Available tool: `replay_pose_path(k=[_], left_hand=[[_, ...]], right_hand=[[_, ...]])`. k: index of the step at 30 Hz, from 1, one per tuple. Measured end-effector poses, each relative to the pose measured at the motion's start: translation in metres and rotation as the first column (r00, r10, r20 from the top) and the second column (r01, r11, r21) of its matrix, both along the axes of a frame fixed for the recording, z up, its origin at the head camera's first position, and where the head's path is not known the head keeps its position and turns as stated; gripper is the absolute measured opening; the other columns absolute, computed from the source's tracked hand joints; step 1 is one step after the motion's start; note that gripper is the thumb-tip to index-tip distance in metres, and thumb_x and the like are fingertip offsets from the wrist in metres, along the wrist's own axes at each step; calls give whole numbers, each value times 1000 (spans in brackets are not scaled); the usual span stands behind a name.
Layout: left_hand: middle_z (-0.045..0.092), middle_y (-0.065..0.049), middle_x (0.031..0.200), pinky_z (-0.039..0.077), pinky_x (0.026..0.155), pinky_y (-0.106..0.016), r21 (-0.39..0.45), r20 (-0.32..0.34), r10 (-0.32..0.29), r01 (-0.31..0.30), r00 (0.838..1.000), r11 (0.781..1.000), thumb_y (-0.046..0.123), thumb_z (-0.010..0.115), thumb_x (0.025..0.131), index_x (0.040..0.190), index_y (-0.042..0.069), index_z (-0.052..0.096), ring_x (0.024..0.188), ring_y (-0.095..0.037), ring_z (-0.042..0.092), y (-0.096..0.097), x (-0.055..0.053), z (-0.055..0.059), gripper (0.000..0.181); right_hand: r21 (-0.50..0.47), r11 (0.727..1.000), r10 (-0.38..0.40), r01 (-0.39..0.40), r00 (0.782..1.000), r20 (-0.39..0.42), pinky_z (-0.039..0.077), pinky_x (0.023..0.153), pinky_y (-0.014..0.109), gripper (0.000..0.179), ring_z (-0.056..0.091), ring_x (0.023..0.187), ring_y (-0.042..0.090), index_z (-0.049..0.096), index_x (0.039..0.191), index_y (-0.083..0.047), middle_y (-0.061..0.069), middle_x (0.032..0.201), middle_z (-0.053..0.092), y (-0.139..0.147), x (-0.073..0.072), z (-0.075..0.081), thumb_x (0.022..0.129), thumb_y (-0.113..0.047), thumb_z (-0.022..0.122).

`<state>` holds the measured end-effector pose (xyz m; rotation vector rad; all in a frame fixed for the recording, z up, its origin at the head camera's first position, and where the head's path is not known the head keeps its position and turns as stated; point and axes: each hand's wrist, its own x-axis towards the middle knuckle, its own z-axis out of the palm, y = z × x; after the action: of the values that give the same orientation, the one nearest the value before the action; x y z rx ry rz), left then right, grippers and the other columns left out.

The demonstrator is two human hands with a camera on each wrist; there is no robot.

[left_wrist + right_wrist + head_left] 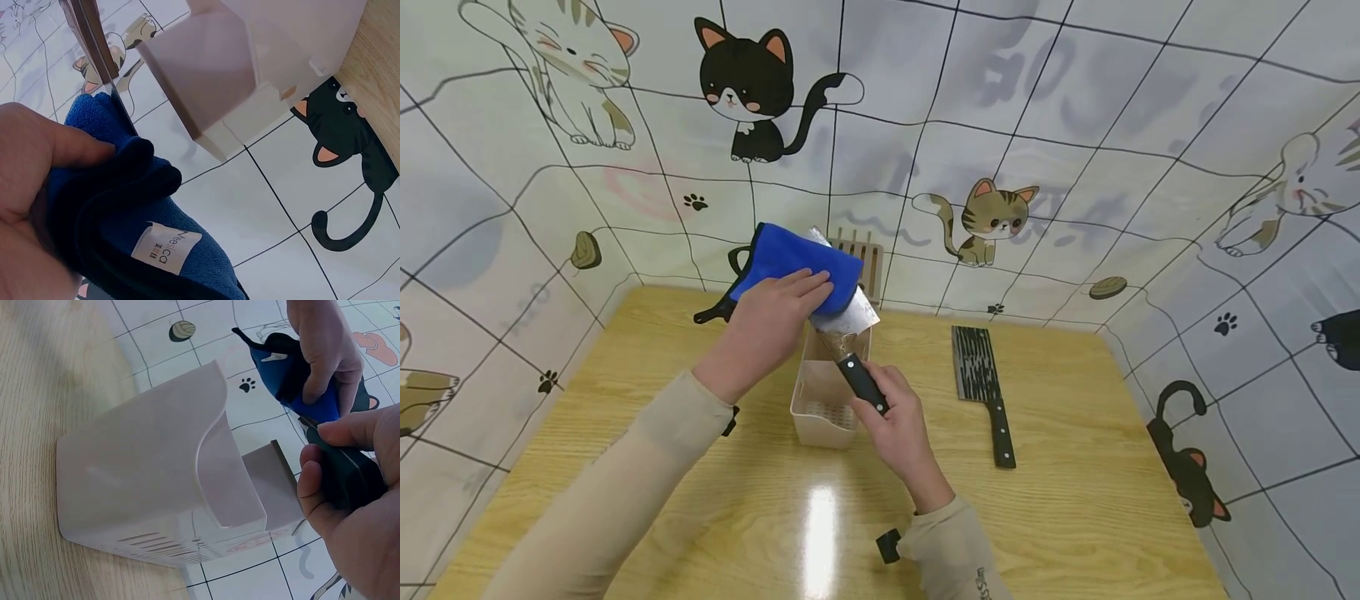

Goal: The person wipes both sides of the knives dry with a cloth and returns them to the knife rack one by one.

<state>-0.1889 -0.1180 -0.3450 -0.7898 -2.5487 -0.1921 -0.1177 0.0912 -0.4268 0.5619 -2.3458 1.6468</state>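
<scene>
In the head view my right hand [898,425] grips the black riveted handle of a kitchen knife [856,315] with a broad silver blade. The blade slants up and left above a holder. Over its middle lies a blue cloth [767,254] with dark edging, which my left hand [775,321] holds around the blade. The left wrist view has the thumb pressing the folded cloth [187,219], with a white label showing. Seen from the right wrist, fingers and thumb wrap the dark handle [350,475]. Cloth and fingers hide much of the blade.
Below the knife stands a pale holder [823,429] with compartments and a slotted brown part [872,265] at its back. A cleaver [977,367] with a black-patterned blade and black handle lies to the right on the wooden table [1075,467]. Cat-printed walls surround the table's back and sides.
</scene>
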Motion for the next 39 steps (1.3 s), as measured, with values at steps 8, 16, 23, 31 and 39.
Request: replay_pose_path(k=[8,16,23,31,39], left_hand=[[66,-11,139,57,98,-48,-35,-16,-32,31,999,999,-3,79,86,133,5,70,129,-31,63,8,13,-3,49],[66,-11,139,57,99,-46,-48,-22,-54,53,998,997,-2,77,86,134,5,69,130,-30,63,15,27,-6,49],[66,-10,140,57,99,-44,-36,-37,-51,49,998,998,-3,75,88,135,6,69,131,-30,62,16,32,-7,47],[66,-11,140,57,100,-45,-52,-54,-18,15,998,999,-1,76,88,134,6,70,130,-30,62,8,23,-4,47],[67,-12,139,55,103,-47,-25,-50,4,-5,999,1000,-9,66,89,132,3,70,130,-32,62,-4,8,1,46]], right_hand=[[-8,1000,-2,2,1000,18,49,67,24,41,57,87,25,66,134,3,19,113,65,0,0,1,92,4,69],[-3,1000,-15,15,999,39,51,69,24,43,59,91,27,65,135,3,19,115,65,0,1,3,93,3,69],[-4,1000,-14,14,999,42,51,68,23,43,59,91,26,64,136,3,20,115,64,0,2,5,93,1,69],[9,1000,-7,7,1000,15,50,66,24,42,57,87,24,65,134,3,19,111,64,0,5,7,93,2,70],[12,1000,-3,3,1000,3,49,67,24,41,55,85,22,67,133,2,17,108,64,0,8,5,92,4,71]])
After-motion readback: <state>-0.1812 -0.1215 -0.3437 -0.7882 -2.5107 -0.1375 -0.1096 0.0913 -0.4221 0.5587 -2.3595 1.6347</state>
